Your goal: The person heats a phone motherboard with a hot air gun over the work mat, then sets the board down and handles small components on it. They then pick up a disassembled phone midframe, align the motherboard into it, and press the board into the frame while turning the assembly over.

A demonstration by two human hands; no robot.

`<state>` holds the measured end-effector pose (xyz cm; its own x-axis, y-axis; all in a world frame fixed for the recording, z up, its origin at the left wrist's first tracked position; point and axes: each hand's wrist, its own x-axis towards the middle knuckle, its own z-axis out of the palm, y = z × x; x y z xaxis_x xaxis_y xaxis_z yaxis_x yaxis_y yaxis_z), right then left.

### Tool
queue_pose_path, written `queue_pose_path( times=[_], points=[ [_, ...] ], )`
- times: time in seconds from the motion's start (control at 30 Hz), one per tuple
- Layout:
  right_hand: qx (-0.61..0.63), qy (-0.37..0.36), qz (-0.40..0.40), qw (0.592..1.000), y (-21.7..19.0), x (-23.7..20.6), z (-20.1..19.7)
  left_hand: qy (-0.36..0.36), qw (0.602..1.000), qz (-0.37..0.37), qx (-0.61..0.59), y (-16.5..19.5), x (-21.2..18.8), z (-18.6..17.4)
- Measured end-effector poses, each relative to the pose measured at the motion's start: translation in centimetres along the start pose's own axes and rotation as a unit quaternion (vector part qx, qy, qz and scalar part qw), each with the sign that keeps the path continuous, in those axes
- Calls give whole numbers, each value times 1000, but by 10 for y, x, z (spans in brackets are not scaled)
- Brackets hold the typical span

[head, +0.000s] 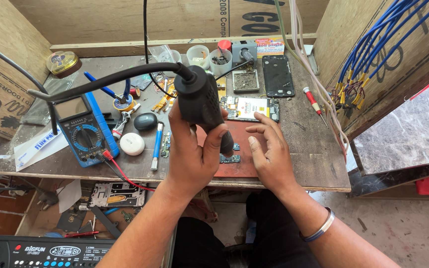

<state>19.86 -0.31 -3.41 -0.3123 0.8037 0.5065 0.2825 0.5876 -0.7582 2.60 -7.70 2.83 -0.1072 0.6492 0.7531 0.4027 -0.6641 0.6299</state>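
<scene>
Hot-air handle [200, 99] sits clenched in left hand [192, 149] grip, nozzle seemingly above small board [230, 159]; right hand [270, 154] open.

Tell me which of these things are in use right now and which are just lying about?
In use:
- black hot-air tool, gripped by the left hand
- small circuit board under its nozzle
- red mat, where the right hand rests

Lying about:
- blue multimeter
- red screwdriver
- black phone
- white puck
</scene>
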Motion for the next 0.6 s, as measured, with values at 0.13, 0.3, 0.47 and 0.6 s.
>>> queue_pose_path(
  times=[0.13,0.3,0.47,0.6],
  points=[
    [-1,-5,5,1000,0,0,0,4,1000,3,8,-1,1,-4],
    [-4,-6,0,1000,0,0,0,0,1000,-6,6,-2,-1,-7],
    [1,-5,3,1000,0,0,0,7,1000,-20,-22,-4,0,-1],
    [0,-8,5,1000,-1,0,0,11,1000,-7,-1,-4,2,0]
  ],
)
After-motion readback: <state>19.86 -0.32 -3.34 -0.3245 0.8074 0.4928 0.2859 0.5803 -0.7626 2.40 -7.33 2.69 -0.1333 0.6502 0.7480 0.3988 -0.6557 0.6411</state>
